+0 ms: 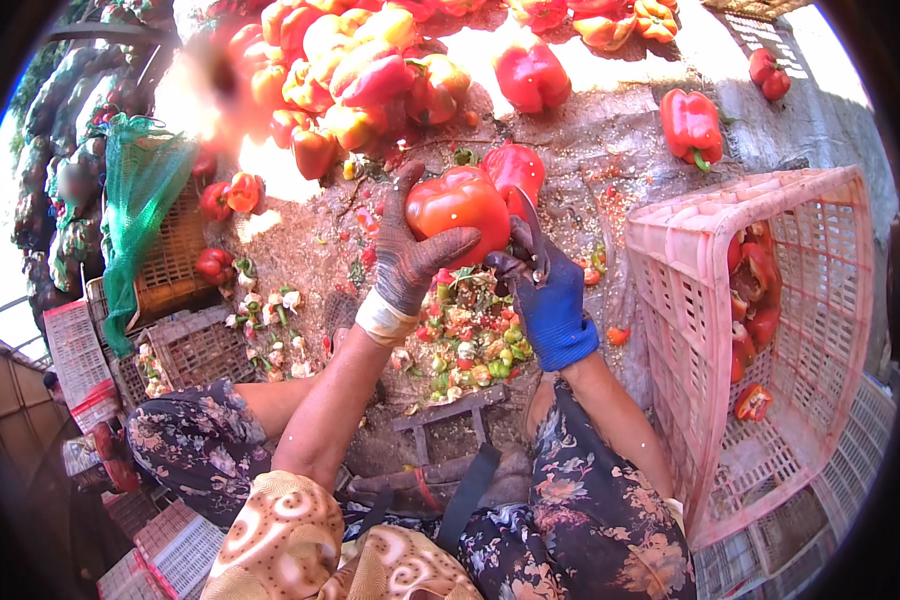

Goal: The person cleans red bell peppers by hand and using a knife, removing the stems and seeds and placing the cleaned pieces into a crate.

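Note:
My left hand [401, 259], in a dark striped knit glove, grips a whole red bell pepper [461, 210] with the thumb across its near side. My right hand [547, 300] wears a blue glove with dark, stained fingers and holds a small bladed cutting tool [538, 240], its tip pointing up. The blade is close to the pepper's right side; whether they touch I cannot tell. Just behind, another red bell pepper [516, 169] rests on the ground sheet. Below my hands lies a heap of cut pepper cores and stems [469, 352].
A pink plastic crate [671, 300] at the right holds opened peppers [754, 292]. Ahead is a large pile of red peppers [367, 75]. Green netting [131, 225] drapes over crates at the left. A low metal frame [450, 411] stands between my legs. Seeds litter the sheet [600, 127].

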A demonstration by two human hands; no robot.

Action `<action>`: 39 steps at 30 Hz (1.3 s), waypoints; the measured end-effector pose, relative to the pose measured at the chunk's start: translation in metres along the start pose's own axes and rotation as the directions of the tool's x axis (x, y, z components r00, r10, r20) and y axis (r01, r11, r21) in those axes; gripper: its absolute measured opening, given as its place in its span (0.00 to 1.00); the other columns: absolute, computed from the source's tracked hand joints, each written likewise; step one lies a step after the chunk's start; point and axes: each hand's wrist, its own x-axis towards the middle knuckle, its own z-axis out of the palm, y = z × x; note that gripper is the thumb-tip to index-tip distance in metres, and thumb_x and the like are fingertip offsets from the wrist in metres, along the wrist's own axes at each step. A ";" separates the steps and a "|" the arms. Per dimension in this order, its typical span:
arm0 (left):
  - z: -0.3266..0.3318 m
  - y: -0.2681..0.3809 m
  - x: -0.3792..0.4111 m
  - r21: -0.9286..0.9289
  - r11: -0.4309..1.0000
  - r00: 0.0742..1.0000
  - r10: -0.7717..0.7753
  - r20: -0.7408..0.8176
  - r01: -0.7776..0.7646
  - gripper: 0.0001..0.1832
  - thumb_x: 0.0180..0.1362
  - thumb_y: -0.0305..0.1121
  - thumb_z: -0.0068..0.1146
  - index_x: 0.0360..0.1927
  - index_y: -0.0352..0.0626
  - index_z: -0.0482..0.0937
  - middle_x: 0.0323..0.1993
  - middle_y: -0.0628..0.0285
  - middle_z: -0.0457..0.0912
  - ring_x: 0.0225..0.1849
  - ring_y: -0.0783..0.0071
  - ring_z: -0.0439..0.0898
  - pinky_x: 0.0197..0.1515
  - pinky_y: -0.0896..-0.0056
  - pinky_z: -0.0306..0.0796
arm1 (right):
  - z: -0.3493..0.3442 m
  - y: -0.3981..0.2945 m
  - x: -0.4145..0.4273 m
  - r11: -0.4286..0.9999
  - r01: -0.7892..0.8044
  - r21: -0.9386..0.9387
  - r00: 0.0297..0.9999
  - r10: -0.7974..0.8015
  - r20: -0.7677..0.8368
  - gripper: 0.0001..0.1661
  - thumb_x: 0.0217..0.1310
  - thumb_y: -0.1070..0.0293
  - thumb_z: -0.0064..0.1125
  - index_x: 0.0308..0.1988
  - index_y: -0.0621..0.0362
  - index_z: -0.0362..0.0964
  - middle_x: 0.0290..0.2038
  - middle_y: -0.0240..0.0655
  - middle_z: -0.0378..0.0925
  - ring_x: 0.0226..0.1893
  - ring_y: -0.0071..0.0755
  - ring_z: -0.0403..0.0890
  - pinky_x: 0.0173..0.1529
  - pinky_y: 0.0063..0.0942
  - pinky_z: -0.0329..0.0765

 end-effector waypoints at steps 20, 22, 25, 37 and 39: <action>-0.017 -0.030 -0.017 0.620 0.585 0.850 0.417 0.323 -0.523 0.70 0.25 0.56 0.81 0.70 0.37 0.51 0.64 0.46 0.63 0.63 0.51 0.66 0.65 0.54 0.61 | -0.022 -0.035 -0.021 0.878 0.054 -0.476 0.975 0.058 0.217 0.13 0.61 0.67 0.56 0.43 0.63 0.73 0.31 0.56 0.77 0.33 0.60 0.79 0.36 0.44 0.74; -0.013 -0.029 -0.017 0.632 0.585 0.858 0.414 0.305 -0.508 0.69 0.26 0.56 0.80 0.70 0.37 0.51 0.63 0.47 0.63 0.63 0.52 0.67 0.65 0.55 0.62 | -0.021 -0.032 -0.023 0.880 0.015 -0.475 0.974 0.095 0.207 0.14 0.60 0.68 0.56 0.45 0.63 0.74 0.31 0.55 0.76 0.32 0.59 0.79 0.36 0.42 0.74; -0.012 -0.036 -0.019 0.475 0.812 0.939 0.324 0.117 -0.339 0.67 0.29 0.54 0.80 0.70 0.37 0.50 0.62 0.49 0.65 0.61 0.56 0.69 0.63 0.57 0.64 | -0.014 -0.026 -0.027 0.894 -0.051 -0.444 0.958 0.170 0.232 0.14 0.61 0.68 0.55 0.46 0.62 0.74 0.31 0.55 0.77 0.33 0.58 0.80 0.36 0.42 0.74; -0.027 -0.014 -0.011 -0.020 1.000 0.989 0.020 -0.147 -0.023 0.55 0.37 0.41 0.75 0.67 0.33 0.56 0.54 0.53 0.72 0.53 0.64 0.75 0.57 0.64 0.71 | -0.031 -0.003 -0.031 0.916 -0.065 -0.396 0.936 0.194 0.295 0.53 0.56 0.53 0.66 0.70 0.59 0.44 0.63 0.55 0.63 0.61 0.49 0.70 0.58 0.38 0.72; -0.020 -0.010 -0.020 0.007 1.000 0.996 -0.012 -0.086 0.012 0.56 0.35 0.42 0.76 0.67 0.34 0.57 0.52 0.53 0.73 0.52 0.64 0.76 0.56 0.64 0.72 | -0.032 0.006 -0.022 0.991 -0.059 -0.117 0.975 0.082 0.205 0.56 0.53 0.60 0.70 0.70 0.62 0.41 0.66 0.50 0.60 0.66 0.40 0.63 0.63 0.34 0.68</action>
